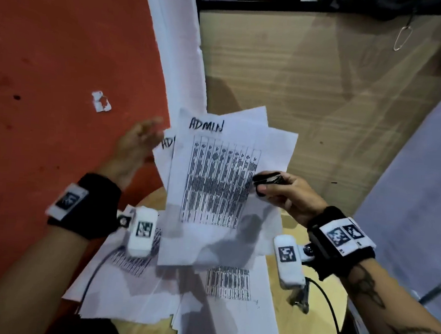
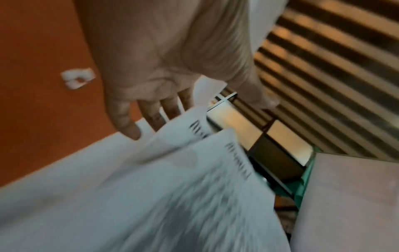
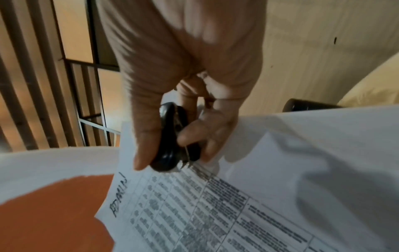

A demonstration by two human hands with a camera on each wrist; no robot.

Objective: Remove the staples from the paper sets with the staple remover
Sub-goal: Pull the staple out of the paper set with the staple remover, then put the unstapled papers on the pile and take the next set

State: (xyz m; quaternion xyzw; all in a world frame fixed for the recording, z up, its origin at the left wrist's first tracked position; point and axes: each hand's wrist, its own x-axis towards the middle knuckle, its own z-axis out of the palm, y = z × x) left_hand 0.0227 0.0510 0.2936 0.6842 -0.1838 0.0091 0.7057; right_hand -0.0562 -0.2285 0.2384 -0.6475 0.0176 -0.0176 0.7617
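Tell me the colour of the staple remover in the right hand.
Black, glossy; the staple remover shows best in the right wrist view.

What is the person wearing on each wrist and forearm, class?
Each wrist carries a black fabric wristband bearing white tags with black square-code markings. A small white box-shaped camera hangs below each, trailing a thin black cable. The right forearm shows dark tattoos. No sleeves.

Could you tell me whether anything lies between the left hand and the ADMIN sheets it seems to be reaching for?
Nothing visible does. The left hand is open, its fingers right at the edge of the ADMIN sheets, with only bare air between. The right hand grips the staple remover at the sheets' opposite edge.
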